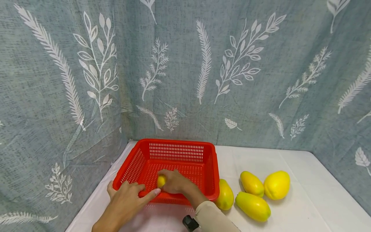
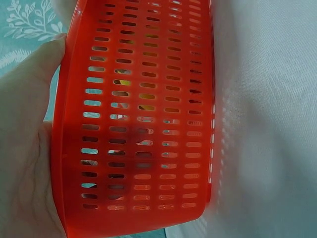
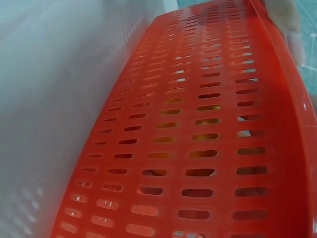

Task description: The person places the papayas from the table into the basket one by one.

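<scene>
A red plastic basket (image 1: pixel 176 144) with slotted walls stands on the white table. At its front left corner my left hand (image 1: pixel 127 196) holds the rim, thumb along the front edge. In the left wrist view that hand (image 2: pixel 25 99) lies along the rim. My right hand (image 1: pixel 175 181) reaches over the front wall into the basket and grips a yellow fruit (image 1: pixel 161 181) low inside. Most of the fruit is hidden by the hand. In both wrist views, yellow shows only through the slots of the basket wall (image 3: pixel 277 99).
Right of the basket lie several yellow-green fruits: one mango-like fruit (image 1: pixel 225 195) against its front right corner, a long one (image 1: pixel 253 206), an oval one (image 1: pixel 251 183) and a rounder one (image 1: pixel 277 185). A grey-blue leaf-patterned curtain (image 1: pixel 179 80) hangs behind the table (image 1: pixel 301 180).
</scene>
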Demonstrator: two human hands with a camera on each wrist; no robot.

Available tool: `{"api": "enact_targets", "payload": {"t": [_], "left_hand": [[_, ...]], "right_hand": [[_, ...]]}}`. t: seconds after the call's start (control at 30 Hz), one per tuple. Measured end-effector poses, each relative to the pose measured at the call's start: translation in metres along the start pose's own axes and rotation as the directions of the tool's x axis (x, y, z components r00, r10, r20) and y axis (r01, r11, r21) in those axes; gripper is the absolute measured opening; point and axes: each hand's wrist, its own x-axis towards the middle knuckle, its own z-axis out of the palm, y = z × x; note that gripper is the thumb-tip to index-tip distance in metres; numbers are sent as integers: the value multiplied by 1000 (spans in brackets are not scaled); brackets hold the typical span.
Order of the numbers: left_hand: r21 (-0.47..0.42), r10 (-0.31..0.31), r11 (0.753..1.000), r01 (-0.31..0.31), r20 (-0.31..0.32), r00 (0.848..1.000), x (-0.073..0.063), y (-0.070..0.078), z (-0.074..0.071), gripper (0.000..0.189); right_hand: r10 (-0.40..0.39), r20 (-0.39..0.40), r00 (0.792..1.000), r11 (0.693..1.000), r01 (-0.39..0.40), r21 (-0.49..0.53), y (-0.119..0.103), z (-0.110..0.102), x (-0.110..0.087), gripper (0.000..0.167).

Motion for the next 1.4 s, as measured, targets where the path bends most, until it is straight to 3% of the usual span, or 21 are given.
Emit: {"api": "enact_targets", "payload": {"t": [0.33,0.77,0.97,1.4], "left_hand": [[-4,8,1000,-8,-24,1000,0,1,1,81],[7,-11,1000,11,-10,1000,0,-1,-1,85],[25,-10,1000,10,4,1000,4,1,0,85],[38,-18,999,17,27,999,7,0,1,83]], "right_hand": [[-19,16,1000,1000,19,2,3,-1,0,56],[-52,-7,999,999,52,-1,0,-2,-2,53],[-26,-30,999,999,28,40,4,-5,-4,56],[-130,-141,981,977,151,151,11,-21,-19,62]]}}
